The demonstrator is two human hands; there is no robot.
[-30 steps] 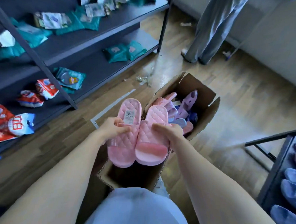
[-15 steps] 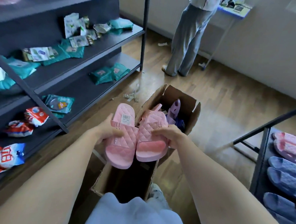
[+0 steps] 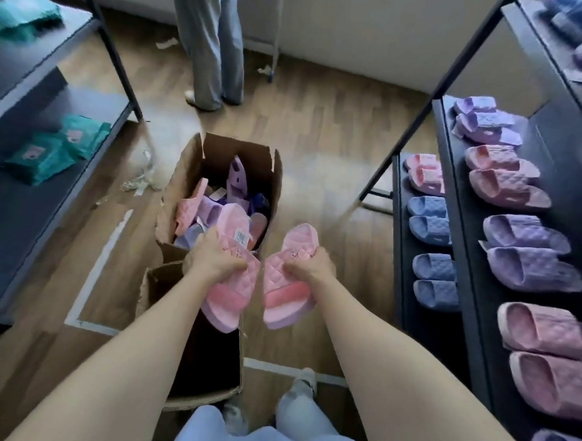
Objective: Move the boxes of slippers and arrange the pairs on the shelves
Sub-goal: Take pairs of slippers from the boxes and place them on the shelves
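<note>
Pink slipper (image 3: 226,298) gripped in left hand (image 3: 213,260), its mate (image 3: 287,299) gripped in right hand (image 3: 310,268), just apart, by the cardboard box (image 3: 181,184).

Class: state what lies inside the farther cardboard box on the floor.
The cardboard box holds jumbled loose slippers, pink, lilac and purple. The left hand and its pink slipper cover the near part; lower layers are hidden.

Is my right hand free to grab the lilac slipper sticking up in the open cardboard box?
Probably not yet: the right hand grips a pink quilted slipper, though nothing covers the lilac slipper.
</note>
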